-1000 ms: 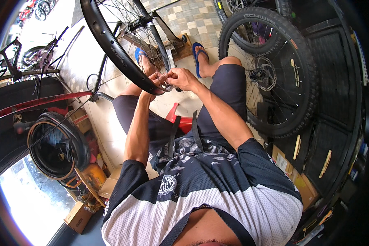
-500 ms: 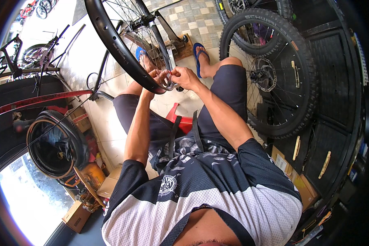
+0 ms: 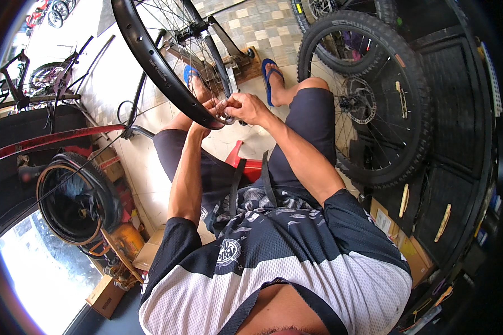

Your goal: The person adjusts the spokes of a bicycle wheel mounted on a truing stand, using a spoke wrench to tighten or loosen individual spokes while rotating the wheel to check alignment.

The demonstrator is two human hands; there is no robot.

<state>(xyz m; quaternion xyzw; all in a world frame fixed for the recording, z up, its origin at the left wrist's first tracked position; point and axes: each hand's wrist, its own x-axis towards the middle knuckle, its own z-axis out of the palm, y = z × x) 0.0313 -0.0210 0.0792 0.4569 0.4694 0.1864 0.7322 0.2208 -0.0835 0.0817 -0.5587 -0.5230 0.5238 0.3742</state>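
A black bicycle wheel rim (image 3: pixel 153 70) with thin spokes is held in a metal stand (image 3: pixel 223 39) on a wooden base (image 3: pixel 255 65). My left hand (image 3: pixel 205 123) wraps round the bottom of the rim, its fingers curled up among the spokes. Right beside it, my right hand (image 3: pixel 250 109) pinches at the spoke ends on the rim's inner side; whatever small thing is between its fingertips is too hidden to name. A red plastic seat or stool (image 3: pixel 251 167) shows between my thighs.
Tyred wheels (image 3: pixel 408 139) lean against a black panelled cabinet (image 3: pixel 450 111) at right. Bicycle frames (image 3: pixel 19 84) stand at upper left, above a red bar (image 3: pixel 61 135). Spare tyres (image 3: pixel 109 190) and cardboard boxes (image 3: pixel 103 296) are piled at lower left.
The fingers of both hands shift slightly at the spoke ends. My forearms, the rim and the stand stay in almost the same places.
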